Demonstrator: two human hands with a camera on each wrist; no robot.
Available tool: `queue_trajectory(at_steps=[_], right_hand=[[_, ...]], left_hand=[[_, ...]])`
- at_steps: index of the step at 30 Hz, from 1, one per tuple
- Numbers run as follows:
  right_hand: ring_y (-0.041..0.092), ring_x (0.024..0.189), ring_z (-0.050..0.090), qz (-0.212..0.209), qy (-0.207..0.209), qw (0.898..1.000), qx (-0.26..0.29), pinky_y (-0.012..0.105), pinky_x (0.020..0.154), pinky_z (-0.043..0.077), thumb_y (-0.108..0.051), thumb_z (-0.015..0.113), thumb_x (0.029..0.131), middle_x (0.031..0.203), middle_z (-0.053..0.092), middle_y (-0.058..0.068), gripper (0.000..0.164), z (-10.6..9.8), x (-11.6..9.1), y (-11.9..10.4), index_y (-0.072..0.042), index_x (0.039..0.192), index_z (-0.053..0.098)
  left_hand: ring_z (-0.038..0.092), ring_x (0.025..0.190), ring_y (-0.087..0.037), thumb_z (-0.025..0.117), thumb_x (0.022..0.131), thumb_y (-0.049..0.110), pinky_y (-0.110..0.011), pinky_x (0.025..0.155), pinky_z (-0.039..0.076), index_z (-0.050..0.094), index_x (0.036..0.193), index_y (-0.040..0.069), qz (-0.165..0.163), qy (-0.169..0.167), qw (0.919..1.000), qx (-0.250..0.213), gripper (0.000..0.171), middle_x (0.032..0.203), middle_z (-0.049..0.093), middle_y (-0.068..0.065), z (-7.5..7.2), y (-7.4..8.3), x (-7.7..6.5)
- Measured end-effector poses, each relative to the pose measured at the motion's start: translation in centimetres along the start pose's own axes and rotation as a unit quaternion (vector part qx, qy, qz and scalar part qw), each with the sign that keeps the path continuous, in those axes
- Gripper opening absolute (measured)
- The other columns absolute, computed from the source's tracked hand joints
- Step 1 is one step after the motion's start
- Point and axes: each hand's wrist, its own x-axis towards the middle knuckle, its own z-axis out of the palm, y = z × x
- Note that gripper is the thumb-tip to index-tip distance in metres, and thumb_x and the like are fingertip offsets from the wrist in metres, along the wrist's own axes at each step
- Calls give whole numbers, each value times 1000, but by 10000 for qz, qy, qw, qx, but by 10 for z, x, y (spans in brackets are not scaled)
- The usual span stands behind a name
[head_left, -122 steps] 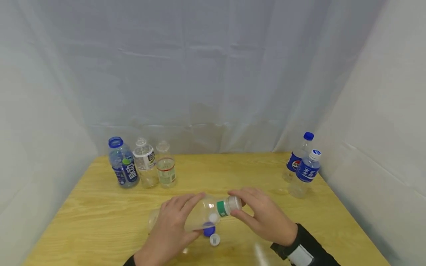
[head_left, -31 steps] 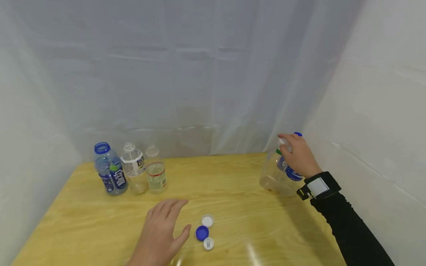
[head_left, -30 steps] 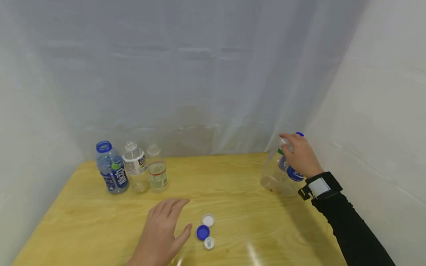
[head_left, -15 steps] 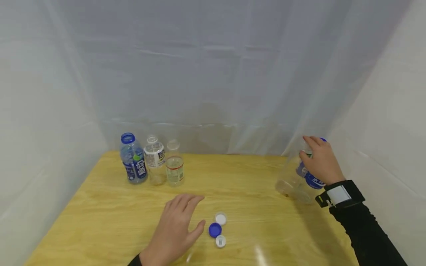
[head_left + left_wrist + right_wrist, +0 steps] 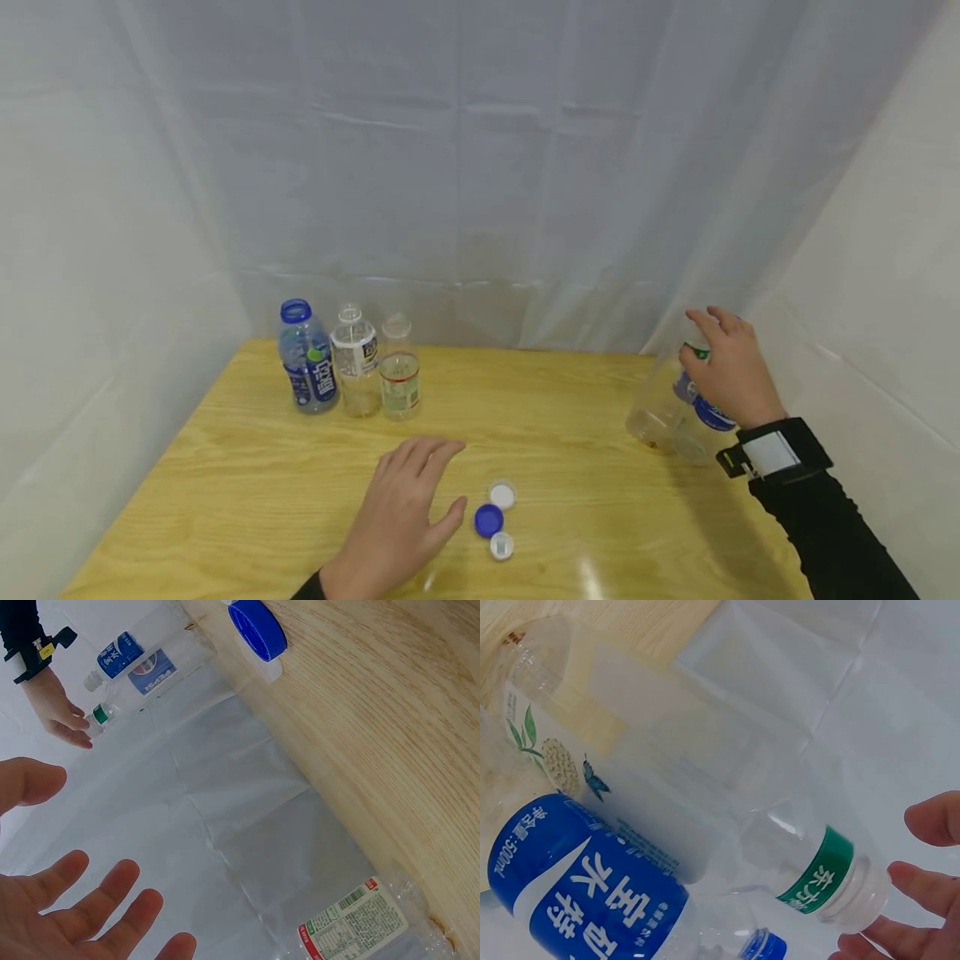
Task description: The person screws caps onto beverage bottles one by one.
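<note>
At the right back of the table stands a clear bottle (image 5: 697,757) with a green neck band and a white cap (image 5: 866,907). My right hand (image 5: 731,367) is at its neck, thumb and fingers spread, with fingertips beside the cap in the right wrist view. A blue-labelled bottle (image 5: 592,885) stands against it, and a blue-capped bottle (image 5: 154,671) is partly hidden behind. My left hand (image 5: 401,508) hovers over the front of the table, fingers apart and holding nothing. Just right of it lie a white cap (image 5: 502,495), a blue cap (image 5: 488,521) and a smaller white cap (image 5: 502,547).
Three uncapped bottles stand in a row at the left back: a blue-tinted bottle (image 5: 308,367), a clear bottle with a white label (image 5: 358,367) and a clear bottle with a pale green label (image 5: 400,379). Pale sheeting (image 5: 480,167) walls the wooden table (image 5: 247,500).
The green-banded bottle, earlier held lying between both hands, now stands upright at the right. My right fingers have spread away from its cap. My left hand has let go and stays near the caps.
</note>
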Motion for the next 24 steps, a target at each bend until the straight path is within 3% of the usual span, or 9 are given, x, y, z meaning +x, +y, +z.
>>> queue_trajectory(at_steps=[5, 11, 24], right_hand=[[59, 138, 27, -272, 105, 9996, 35, 76, 99, 35, -15, 58, 99, 151, 34, 36, 51, 2, -4, -12, 0, 146, 47], [54, 141, 29, -414, -21, 9991, 58, 75, 103, 34, -16, 61, 97, 154, 34, 30, 51, 9, -11, -26, -4, 146, 50], [50, 139, 35, -863, -228, 9959, 179, 72, 100, 41, -14, 66, 95, 152, 38, 28, 54, 21, -29, -57, -7, 146, 50]], left_hand=[[56, 118, -18, 77, 85, 34, -44, 97, 48, 57, 137, 19, 12, -14, 10000, -4, 58, 128, 60, 2, 1, 0, 0], [56, 117, -18, 78, 85, 34, -44, 96, 49, 57, 136, 19, 2, -33, 10000, -11, 57, 127, 60, 2, 1, 1, 1], [57, 116, -18, 80, 83, 33, -44, 95, 49, 57, 136, 19, -70, -121, 9999, -16, 59, 125, 61, 3, -1, 2, 3]])
